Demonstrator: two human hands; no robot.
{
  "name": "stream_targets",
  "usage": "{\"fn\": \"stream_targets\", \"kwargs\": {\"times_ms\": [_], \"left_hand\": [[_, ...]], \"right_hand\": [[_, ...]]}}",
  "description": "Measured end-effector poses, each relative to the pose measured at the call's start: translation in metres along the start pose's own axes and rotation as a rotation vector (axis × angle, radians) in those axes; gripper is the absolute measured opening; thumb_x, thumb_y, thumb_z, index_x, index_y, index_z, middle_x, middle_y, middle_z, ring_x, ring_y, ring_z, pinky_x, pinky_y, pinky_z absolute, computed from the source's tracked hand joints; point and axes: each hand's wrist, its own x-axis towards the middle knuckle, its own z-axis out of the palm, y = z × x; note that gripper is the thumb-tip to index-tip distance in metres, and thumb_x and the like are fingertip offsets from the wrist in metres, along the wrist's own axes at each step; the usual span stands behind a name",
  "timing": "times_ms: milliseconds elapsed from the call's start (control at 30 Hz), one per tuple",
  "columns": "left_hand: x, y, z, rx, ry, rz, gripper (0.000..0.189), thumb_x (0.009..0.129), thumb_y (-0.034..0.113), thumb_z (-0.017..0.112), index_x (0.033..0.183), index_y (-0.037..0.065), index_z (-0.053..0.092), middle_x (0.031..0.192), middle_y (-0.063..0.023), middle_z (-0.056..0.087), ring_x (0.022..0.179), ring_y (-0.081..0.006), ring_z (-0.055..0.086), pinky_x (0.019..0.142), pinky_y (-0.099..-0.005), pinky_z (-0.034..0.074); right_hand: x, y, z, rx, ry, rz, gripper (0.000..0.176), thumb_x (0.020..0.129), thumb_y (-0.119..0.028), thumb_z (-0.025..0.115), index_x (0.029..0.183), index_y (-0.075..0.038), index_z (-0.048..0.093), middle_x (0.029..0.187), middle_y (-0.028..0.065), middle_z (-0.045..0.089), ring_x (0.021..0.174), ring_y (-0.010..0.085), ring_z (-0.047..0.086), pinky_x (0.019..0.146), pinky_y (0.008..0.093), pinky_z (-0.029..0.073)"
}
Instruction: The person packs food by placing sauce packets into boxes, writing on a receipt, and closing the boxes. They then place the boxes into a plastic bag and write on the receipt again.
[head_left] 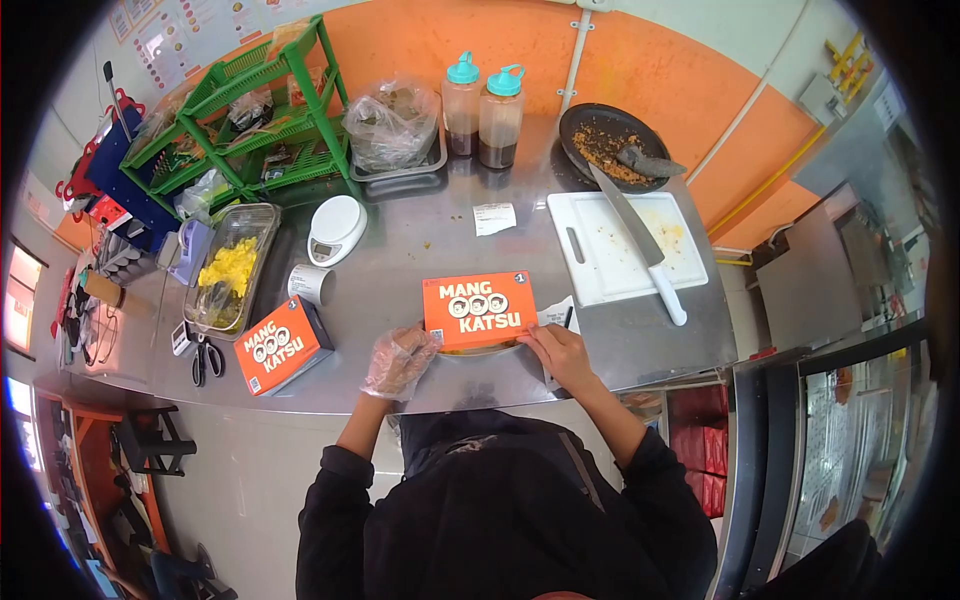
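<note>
An orange food box (479,310) printed "MANG KATSU" lies before me at the front of the steel table, its front edge slightly raised with a gap beneath the lid. My left hand (400,363), in a clear plastic glove, grips the box's left front corner. At the right front corner, the bare fingers of my right hand (558,354) pinch the edge. A paper slip (556,325) with a dark pen-like stick on it lies partly under my right hand. To the left stands a second orange box (270,347), closed. Contents of the boxes are hidden.
A knife (640,240) lies across a white cutting board (590,265) on the right, its tip by a black mortar (600,150). Left are scissors (207,360), a kitchen scale (337,228) and a tray of yellow food (268,225). Two sauce bottles (499,125) stand behind.
</note>
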Motion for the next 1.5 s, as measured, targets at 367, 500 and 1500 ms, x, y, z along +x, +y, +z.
{"fn": "stream_targets", "kwargs": {"times_ms": [367, 500, 1500], "left_hand": [[0.010, -0.003, -0.006, 0.139, -0.040, 0.138, 0.021, 0.082, 0.026, 0.072, 0.081, 0.007, 0.063, 0.080, -0.0127, 0.065, 0.068, -0.0317, 0.062, 0.061, -0.0414, 0.050], [0.000, -0.005, -0.003, 0.189, -0.079, 0.041, 0.019, 0.084, 0.027, 0.070, 0.082, 0.009, 0.065, 0.075, -0.0108, 0.064, 0.069, -0.0310, 0.062, 0.061, -0.0424, 0.050], [-0.016, 0.062, 0.019, 0.027, -0.146, -0.214, 0.027, 0.090, 0.032, 0.062, 0.078, 0.008, 0.059, 0.068, -0.0158, 0.061, 0.061, -0.0388, 0.058, 0.055, -0.0471, 0.046]], "right_hand": [[0.009, 0.005, -0.015, 0.157, -0.118, -0.082, 0.018, 0.083, -0.010, 0.070, 0.097, 0.000, 0.065, 0.083, 0.0097, 0.062, 0.072, 0.0240, 0.058, 0.061, 0.0354, 0.050], [0.007, 0.006, -0.018, 0.340, -0.170, 0.249, 0.016, 0.087, -0.011, 0.066, 0.098, 0.000, 0.063, 0.082, 0.0103, 0.060, 0.074, 0.0262, 0.057, 0.064, 0.0355, 0.049], [-0.043, 0.011, -0.006, -0.154, 0.034, 0.950, 0.041, 0.082, -0.028, 0.071, 0.100, -0.001, 0.045, 0.085, 0.0170, 0.058, 0.086, 0.0372, 0.058, 0.073, 0.0463, 0.043]]}}
